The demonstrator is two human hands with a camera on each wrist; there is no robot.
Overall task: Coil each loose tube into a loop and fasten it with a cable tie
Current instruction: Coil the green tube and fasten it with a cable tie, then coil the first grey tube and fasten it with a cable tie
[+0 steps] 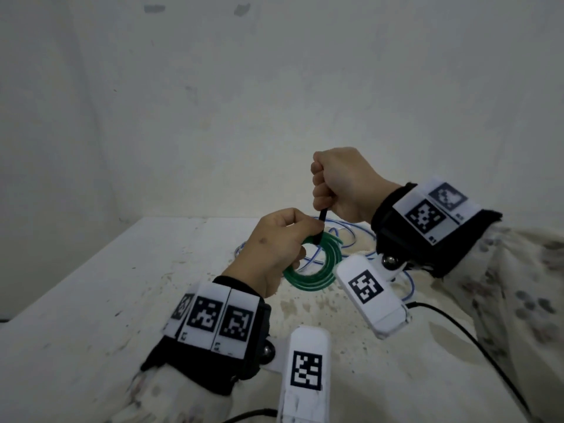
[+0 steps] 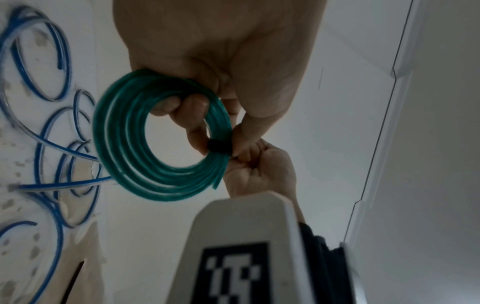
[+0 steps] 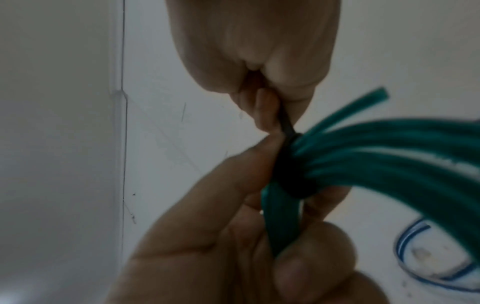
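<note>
A green tube (image 1: 317, 277) is wound into a loop of several turns, held above the table. My left hand (image 1: 274, 248) pinches the green coil (image 2: 135, 148) at its upper edge, thumb and fingers around the strands. A black cable tie (image 1: 321, 222) wraps the bundle there; its band (image 2: 217, 146) shows as a dark ring around the strands. My right hand (image 1: 338, 181) is fisted around the tie's free tail (image 3: 285, 123), just above the coil. One cut end of the green tube (image 3: 374, 96) sticks out free.
Loose blue and clear tubes (image 1: 351, 236) lie tangled on the stained white table (image 1: 91, 300) behind and under the hands, also visible as blue tubes (image 2: 52, 144). A black cable (image 1: 476, 340) runs across the table at right. A bare wall stands behind.
</note>
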